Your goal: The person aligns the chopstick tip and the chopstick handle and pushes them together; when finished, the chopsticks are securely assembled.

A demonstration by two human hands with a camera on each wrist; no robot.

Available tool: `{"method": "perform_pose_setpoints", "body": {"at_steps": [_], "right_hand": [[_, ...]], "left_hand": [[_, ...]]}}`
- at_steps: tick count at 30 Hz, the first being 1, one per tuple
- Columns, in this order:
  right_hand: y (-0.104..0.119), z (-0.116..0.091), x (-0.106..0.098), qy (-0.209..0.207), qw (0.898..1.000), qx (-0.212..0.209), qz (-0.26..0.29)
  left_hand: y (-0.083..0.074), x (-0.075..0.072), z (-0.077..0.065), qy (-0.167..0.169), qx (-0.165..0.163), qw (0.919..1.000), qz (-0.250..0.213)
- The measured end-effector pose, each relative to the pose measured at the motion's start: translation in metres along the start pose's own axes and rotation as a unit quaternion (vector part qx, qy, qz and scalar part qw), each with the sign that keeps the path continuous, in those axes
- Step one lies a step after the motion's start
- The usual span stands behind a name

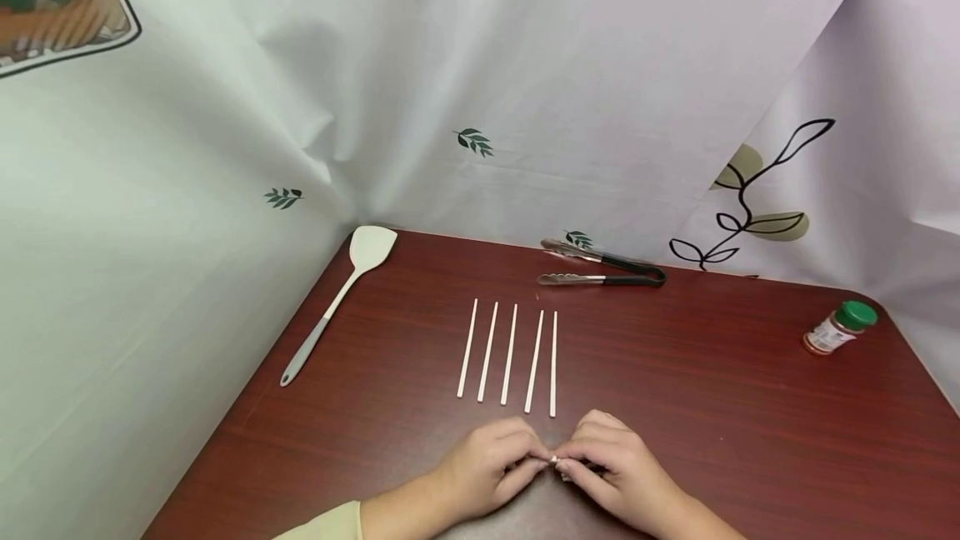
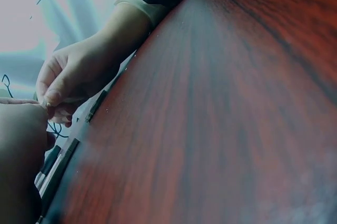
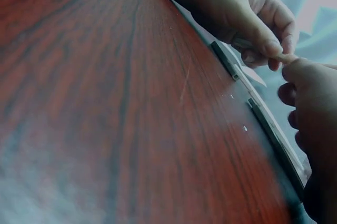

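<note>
Fingertip to fingertip, my two hands meet just above the table's near side. My left hand (image 1: pixel 491 469) and my right hand (image 1: pixel 618 472) each pinch a small, thin whitish piece (image 1: pixel 555 460) between thumb and forefinger. Its pale middle (image 3: pixel 286 58) shows between the thumbs in the right wrist view; its kind is unclear, as fingers cover most of it. Just beyond the hands, several thin white sticks (image 1: pixel 510 354) lie side by side in a row, pointing away from me.
A white spatula (image 1: pixel 372 248) with a grey handle lies along the table's left edge. Metal tongs (image 1: pixel 637 267) with black handles lie spread at the back. A green-capped spice jar (image 1: pixel 831 333) stands at the right. Printed white cloth (image 1: pixel 585 107) hangs behind the reddish-brown table (image 1: pixel 712 390).
</note>
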State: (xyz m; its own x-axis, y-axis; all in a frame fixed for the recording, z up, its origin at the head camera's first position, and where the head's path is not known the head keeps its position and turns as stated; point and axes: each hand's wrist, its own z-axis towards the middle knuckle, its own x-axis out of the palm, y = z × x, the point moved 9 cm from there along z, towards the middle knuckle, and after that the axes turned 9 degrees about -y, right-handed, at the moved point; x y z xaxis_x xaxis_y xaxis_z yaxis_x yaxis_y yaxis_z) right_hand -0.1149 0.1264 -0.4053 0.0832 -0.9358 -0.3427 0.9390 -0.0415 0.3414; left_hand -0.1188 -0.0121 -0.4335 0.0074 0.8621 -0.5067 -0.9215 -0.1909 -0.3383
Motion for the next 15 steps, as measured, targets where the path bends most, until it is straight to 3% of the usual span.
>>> {"method": "perform_pose_setpoints", "body": {"at_steps": [5,15], "right_hand": [[0.0,0.002,-0.001,-0.004,1.0,-0.002,0.009],[-0.003,-0.009,0.002,0.007,1.0,-0.014,-0.014]], "left_hand": [[0.0,0.0,0.0,0.003,0.001,1.0,0.005],[-0.008,0.002,-0.001,0.015,0.057,0.9963,0.063]]}}
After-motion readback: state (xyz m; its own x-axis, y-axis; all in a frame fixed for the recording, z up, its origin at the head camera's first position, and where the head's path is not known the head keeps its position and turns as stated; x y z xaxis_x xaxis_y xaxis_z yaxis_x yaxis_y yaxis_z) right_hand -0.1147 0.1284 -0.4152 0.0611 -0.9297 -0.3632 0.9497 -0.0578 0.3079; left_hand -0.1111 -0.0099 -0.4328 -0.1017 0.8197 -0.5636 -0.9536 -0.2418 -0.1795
